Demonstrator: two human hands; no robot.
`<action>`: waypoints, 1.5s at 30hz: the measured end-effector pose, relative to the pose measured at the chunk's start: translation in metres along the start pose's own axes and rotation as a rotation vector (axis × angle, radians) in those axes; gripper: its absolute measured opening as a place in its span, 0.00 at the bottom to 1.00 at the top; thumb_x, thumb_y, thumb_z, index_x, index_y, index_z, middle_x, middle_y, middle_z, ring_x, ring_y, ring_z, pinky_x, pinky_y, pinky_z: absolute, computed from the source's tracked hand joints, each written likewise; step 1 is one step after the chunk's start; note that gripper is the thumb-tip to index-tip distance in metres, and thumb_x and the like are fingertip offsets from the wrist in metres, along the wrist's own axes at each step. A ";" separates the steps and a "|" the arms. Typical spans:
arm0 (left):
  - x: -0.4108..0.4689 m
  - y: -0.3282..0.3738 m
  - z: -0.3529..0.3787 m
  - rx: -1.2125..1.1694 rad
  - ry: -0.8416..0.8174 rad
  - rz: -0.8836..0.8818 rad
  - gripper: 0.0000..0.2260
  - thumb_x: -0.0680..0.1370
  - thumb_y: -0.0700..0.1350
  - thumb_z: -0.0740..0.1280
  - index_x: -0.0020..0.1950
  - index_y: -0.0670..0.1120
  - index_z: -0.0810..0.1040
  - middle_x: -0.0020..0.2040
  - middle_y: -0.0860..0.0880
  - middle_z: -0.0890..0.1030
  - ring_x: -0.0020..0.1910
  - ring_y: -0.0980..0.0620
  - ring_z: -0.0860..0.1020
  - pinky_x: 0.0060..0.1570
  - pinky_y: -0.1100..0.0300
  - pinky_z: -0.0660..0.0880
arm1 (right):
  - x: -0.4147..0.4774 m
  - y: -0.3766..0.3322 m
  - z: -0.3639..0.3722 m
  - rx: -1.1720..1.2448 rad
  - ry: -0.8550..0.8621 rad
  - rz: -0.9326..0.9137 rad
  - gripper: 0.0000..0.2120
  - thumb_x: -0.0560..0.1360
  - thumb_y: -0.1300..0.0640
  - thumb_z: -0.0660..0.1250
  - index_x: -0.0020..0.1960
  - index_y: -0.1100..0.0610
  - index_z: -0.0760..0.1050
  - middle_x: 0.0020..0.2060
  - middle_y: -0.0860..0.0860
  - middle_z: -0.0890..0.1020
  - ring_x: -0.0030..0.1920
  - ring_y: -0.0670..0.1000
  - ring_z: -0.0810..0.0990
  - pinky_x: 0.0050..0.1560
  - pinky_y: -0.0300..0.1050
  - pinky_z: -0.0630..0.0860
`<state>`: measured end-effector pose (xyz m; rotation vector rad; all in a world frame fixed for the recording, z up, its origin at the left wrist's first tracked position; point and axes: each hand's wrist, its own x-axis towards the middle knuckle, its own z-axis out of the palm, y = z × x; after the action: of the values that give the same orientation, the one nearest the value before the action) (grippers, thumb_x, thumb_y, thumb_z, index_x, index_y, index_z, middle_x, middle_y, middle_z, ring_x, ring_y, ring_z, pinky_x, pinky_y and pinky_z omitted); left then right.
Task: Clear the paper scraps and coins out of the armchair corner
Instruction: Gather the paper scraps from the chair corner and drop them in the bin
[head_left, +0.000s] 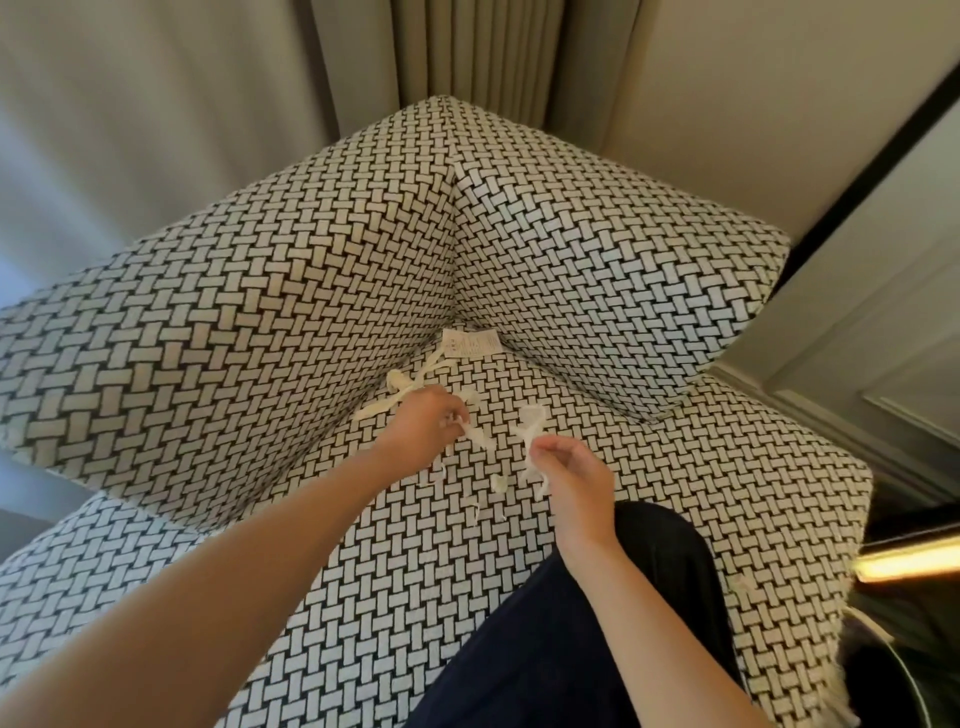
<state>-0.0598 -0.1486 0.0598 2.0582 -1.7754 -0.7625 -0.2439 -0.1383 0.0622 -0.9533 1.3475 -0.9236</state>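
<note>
The words on the white tag (470, 344) are too small to read. The left hand (423, 423) covers part of the cream tie (375, 409).

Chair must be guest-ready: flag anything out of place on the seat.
Torn white paper scraps litter the seat cushion near the back corner, messy against the neat weave. The left hand pinches one strip, the right hand another. A care label and cream ties stick out of the corner crease.

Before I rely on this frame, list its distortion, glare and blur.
Head view: the wide lens bows the armchair edges outward; a warm light strip flares at the right edge; the left hand and right hand look slightly soft; the pale paper scraps they pinch blend into the white weave.
</note>
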 end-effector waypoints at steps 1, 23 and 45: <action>0.001 0.006 -0.006 -0.020 0.009 0.014 0.07 0.76 0.39 0.67 0.53 0.45 0.80 0.50 0.50 0.75 0.49 0.53 0.74 0.54 0.61 0.73 | 0.001 -0.003 -0.003 0.029 0.003 0.010 0.05 0.72 0.65 0.68 0.45 0.56 0.79 0.45 0.50 0.83 0.48 0.44 0.80 0.51 0.39 0.75; 0.010 0.268 0.127 -0.503 -0.299 0.195 0.25 0.72 0.39 0.72 0.65 0.47 0.67 0.43 0.43 0.82 0.34 0.56 0.78 0.28 0.73 0.68 | -0.021 -0.030 -0.272 0.046 0.400 -0.053 0.04 0.74 0.66 0.67 0.47 0.62 0.78 0.44 0.55 0.83 0.47 0.52 0.84 0.59 0.55 0.76; -0.022 0.372 0.288 -0.498 -0.844 -0.103 0.24 0.75 0.42 0.69 0.69 0.49 0.67 0.61 0.47 0.74 0.53 0.52 0.75 0.56 0.52 0.77 | -0.050 0.071 -0.418 -0.045 0.605 0.294 0.02 0.74 0.61 0.69 0.44 0.58 0.80 0.45 0.57 0.83 0.48 0.58 0.82 0.46 0.46 0.80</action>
<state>-0.5301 -0.1633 0.0391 1.5838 -1.5616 -2.0834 -0.6631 -0.0754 0.0141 -0.4934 1.9641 -0.9933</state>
